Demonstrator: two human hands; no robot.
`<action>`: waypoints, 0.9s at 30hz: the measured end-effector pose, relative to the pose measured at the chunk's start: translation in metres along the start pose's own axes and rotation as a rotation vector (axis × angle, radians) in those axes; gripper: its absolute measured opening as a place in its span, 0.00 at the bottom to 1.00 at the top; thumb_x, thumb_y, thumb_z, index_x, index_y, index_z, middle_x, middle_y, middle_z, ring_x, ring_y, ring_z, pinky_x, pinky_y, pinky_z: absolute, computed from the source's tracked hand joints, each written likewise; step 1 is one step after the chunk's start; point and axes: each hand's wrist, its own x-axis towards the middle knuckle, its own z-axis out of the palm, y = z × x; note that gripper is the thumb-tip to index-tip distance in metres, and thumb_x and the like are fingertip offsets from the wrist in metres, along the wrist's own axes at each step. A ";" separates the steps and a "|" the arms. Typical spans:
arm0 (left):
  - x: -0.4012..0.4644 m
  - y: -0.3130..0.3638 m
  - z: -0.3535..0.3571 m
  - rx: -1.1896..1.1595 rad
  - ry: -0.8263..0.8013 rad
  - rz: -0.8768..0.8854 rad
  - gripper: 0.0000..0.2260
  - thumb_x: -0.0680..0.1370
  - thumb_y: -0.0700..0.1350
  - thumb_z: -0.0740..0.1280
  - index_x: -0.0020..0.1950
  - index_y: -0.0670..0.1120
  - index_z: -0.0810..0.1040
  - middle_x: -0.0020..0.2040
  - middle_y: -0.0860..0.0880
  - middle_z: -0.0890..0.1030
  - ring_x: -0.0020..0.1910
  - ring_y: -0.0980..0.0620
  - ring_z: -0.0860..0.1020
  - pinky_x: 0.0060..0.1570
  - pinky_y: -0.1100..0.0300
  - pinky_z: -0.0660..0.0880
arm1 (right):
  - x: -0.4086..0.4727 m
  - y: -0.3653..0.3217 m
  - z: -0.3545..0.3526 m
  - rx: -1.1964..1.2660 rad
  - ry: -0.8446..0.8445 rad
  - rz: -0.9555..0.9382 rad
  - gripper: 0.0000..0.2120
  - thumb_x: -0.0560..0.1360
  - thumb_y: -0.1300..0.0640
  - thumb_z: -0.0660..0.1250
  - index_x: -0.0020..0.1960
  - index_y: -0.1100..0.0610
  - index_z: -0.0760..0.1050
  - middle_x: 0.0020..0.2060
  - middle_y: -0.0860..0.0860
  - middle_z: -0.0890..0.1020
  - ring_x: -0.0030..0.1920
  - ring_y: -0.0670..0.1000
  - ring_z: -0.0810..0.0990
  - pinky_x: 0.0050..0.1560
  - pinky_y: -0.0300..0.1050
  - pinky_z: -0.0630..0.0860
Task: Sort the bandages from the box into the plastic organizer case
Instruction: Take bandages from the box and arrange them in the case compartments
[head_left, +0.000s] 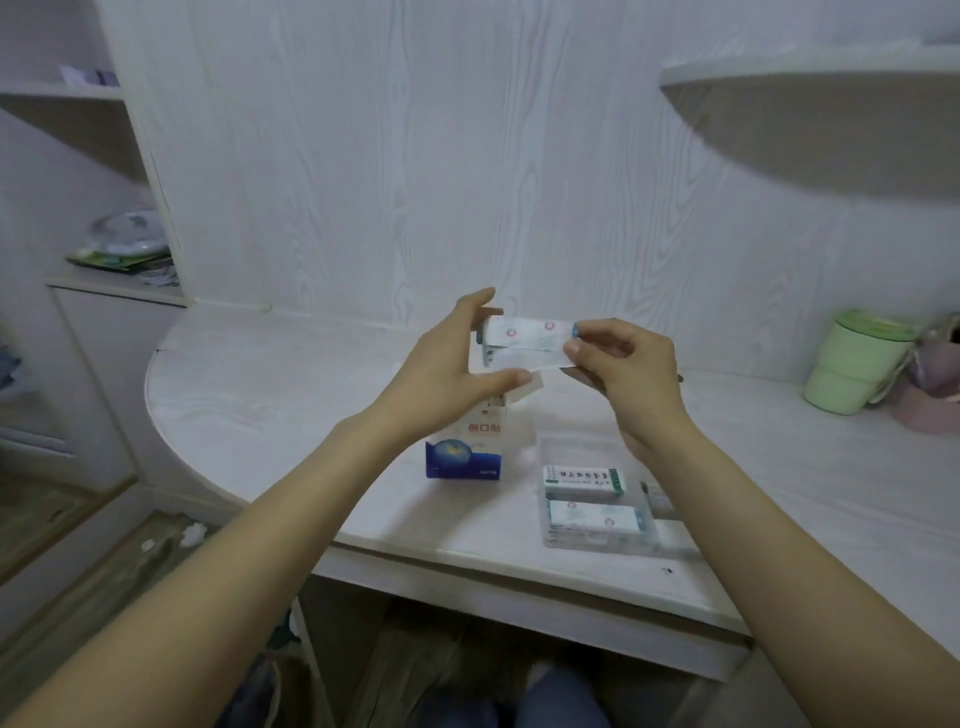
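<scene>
I hold a small stack of wrapped bandages (524, 340) in the air above the desk. My right hand (631, 374) pinches its right end. My left hand (457, 364) cups the left end, with the fingers straight above it and the thumb under it. Below my left hand stands the white and blue bandage box (465, 452) with its top flap open. To its right lies the clear plastic organizer case (597, 499), which holds two stacks of bandages (597, 517).
The white desk (291, 395) has a rounded left edge and a wall right behind it. A green cup (857, 364) and a pink object stand at the far right. Shelves with clutter are at the left, and a shelf hangs at the upper right.
</scene>
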 end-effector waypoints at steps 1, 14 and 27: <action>0.000 0.005 0.006 -0.031 -0.005 -0.014 0.36 0.72 0.49 0.73 0.75 0.49 0.57 0.66 0.55 0.72 0.59 0.60 0.70 0.57 0.68 0.65 | -0.003 -0.002 -0.005 0.055 -0.004 0.041 0.07 0.73 0.70 0.69 0.45 0.59 0.79 0.40 0.54 0.82 0.41 0.48 0.82 0.44 0.37 0.80; -0.019 0.055 0.099 -0.647 -0.084 -0.336 0.05 0.75 0.34 0.68 0.50 0.39 0.80 0.41 0.44 0.84 0.39 0.49 0.84 0.40 0.64 0.81 | -0.049 0.014 -0.108 0.091 0.114 0.239 0.05 0.73 0.70 0.68 0.44 0.62 0.77 0.36 0.56 0.83 0.35 0.50 0.82 0.40 0.39 0.81; -0.031 0.054 0.134 -0.584 0.149 -0.314 0.02 0.77 0.37 0.67 0.49 0.41 0.77 0.39 0.47 0.82 0.35 0.54 0.83 0.38 0.65 0.79 | -0.059 0.039 -0.168 -0.682 0.052 0.266 0.04 0.72 0.62 0.70 0.41 0.56 0.83 0.35 0.51 0.83 0.30 0.46 0.76 0.35 0.36 0.73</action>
